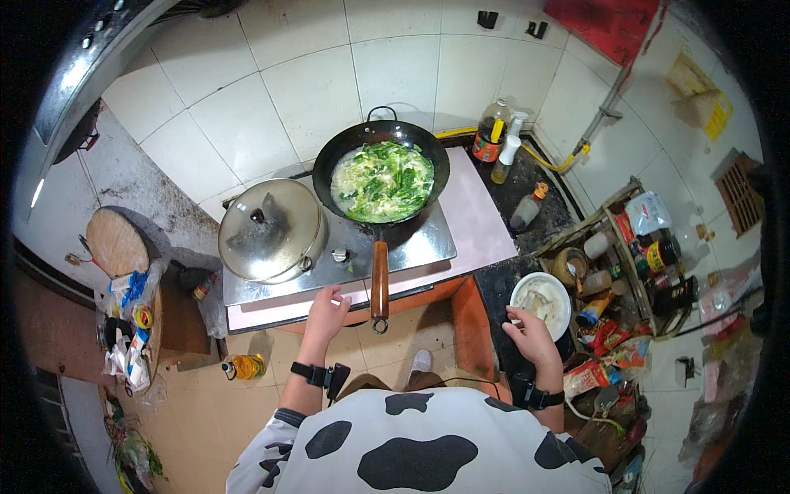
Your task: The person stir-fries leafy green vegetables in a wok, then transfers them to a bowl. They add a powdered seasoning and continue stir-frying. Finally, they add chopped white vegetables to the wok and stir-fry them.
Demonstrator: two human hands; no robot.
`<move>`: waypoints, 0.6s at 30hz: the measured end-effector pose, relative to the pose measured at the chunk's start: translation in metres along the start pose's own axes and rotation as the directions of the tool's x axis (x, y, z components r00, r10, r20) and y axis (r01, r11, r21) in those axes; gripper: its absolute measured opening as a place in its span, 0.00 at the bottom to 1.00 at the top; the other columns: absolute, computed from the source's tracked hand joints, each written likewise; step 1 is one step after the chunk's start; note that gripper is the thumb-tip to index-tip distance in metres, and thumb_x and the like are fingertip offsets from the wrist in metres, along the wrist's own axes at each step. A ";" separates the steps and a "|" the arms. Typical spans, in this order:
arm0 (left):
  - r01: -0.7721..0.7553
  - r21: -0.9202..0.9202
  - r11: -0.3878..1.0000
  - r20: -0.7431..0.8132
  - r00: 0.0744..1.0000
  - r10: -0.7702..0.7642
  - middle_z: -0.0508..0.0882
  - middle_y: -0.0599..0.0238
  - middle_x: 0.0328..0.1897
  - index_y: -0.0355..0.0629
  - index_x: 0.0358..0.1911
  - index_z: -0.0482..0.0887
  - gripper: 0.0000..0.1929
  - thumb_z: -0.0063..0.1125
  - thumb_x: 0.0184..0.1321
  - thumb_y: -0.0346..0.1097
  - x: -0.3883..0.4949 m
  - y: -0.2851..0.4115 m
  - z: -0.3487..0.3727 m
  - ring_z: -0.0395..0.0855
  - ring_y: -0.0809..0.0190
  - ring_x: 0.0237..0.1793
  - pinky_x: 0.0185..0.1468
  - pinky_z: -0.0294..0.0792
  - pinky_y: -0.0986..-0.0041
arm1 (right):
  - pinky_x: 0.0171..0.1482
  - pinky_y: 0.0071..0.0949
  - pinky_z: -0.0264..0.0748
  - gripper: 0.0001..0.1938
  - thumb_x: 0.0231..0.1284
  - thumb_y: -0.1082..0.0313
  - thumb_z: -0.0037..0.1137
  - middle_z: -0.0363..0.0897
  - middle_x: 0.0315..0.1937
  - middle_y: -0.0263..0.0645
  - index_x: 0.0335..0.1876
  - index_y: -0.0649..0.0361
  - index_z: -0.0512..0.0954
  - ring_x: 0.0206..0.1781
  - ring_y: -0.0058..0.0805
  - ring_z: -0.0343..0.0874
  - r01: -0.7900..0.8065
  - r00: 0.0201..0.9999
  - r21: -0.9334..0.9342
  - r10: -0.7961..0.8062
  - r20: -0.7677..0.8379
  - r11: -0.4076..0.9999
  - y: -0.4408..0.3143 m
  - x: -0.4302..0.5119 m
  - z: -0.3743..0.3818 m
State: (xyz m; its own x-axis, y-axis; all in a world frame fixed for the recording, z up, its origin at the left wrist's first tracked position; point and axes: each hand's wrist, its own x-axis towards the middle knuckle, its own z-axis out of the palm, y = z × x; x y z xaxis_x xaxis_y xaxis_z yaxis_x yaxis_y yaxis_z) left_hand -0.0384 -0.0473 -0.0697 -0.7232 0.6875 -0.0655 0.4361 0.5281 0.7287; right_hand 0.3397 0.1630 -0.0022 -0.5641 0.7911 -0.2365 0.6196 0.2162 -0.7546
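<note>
My left hand (327, 315) hovers by the front edge of the gas stove (345, 278), fingers loosely curled and nothing seen in them. A white bowl (561, 290) with a pale, pasty residue stands on the black counter at the right. Over its near left side is my right hand (532, 336), thumb and fingers apart; whether they touch the rim I cannot tell. On the far burner sits a black wok (321, 167) of chopped leafy greens (382, 182) in pale broth. The wok's wooden handle (379, 278) points towards me, between my hands.
A pot with a glass lid (271, 231) occupies the left burner. Sauce and spray bottles (490, 133) stand at the back right. A crowded condiment rack (626, 247) borders the bowl. Below on the floor is an oil bottle (244, 367). A round chopping board (117, 242) leans at left.
</note>
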 end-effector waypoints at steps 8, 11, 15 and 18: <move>0.135 0.147 0.980 0.000 0.991 -0.136 0.87 0.47 0.40 0.37 0.41 0.83 0.20 0.61 0.60 0.49 0.102 -0.029 0.028 0.84 0.43 0.44 0.49 0.75 0.56 | 0.51 0.33 0.78 0.22 0.62 0.67 0.61 0.80 0.55 0.49 0.61 0.65 0.75 0.48 0.39 0.82 0.032 0.999 -0.060 -0.032 -0.008 0.998 -0.018 0.034 -0.007; 0.209 0.203 0.957 -0.015 0.978 -0.210 0.86 0.45 0.42 0.37 0.39 0.84 0.20 0.58 0.62 0.51 0.123 -0.034 0.030 0.84 0.41 0.46 0.51 0.74 0.55 | 0.52 0.33 0.78 0.22 0.62 0.68 0.60 0.80 0.55 0.50 0.61 0.65 0.75 0.50 0.40 0.82 -0.036 0.999 -0.057 0.035 -0.024 0.998 -0.013 0.017 -0.010; 0.263 0.203 0.943 -0.080 0.964 -0.252 0.86 0.45 0.43 0.37 0.39 0.85 0.23 0.54 0.63 0.54 0.137 -0.033 0.036 0.84 0.41 0.48 0.52 0.74 0.54 | 0.51 0.33 0.79 0.22 0.61 0.69 0.61 0.80 0.54 0.52 0.61 0.65 0.75 0.49 0.41 0.84 -0.116 0.991 -0.082 0.110 -0.079 0.990 -0.008 0.001 -0.016; 0.327 0.211 0.921 -0.094 0.945 -0.314 0.86 0.46 0.45 0.39 0.40 0.86 0.24 0.54 0.63 0.56 0.145 -0.031 0.036 0.84 0.43 0.50 0.53 0.75 0.55 | 0.50 0.33 0.79 0.23 0.60 0.69 0.61 0.81 0.53 0.53 0.62 0.65 0.74 0.48 0.40 0.84 -0.102 0.989 -0.083 0.093 -0.114 0.991 -0.011 -0.005 -0.016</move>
State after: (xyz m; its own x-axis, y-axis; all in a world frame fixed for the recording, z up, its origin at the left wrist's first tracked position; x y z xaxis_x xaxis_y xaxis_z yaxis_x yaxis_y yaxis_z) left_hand -0.1373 0.0543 -0.1265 -0.8706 0.4370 -0.2260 0.2783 0.8162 0.5063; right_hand 0.3444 0.1655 0.0172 -0.4383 0.8678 -0.2341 0.7171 0.1806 -0.6731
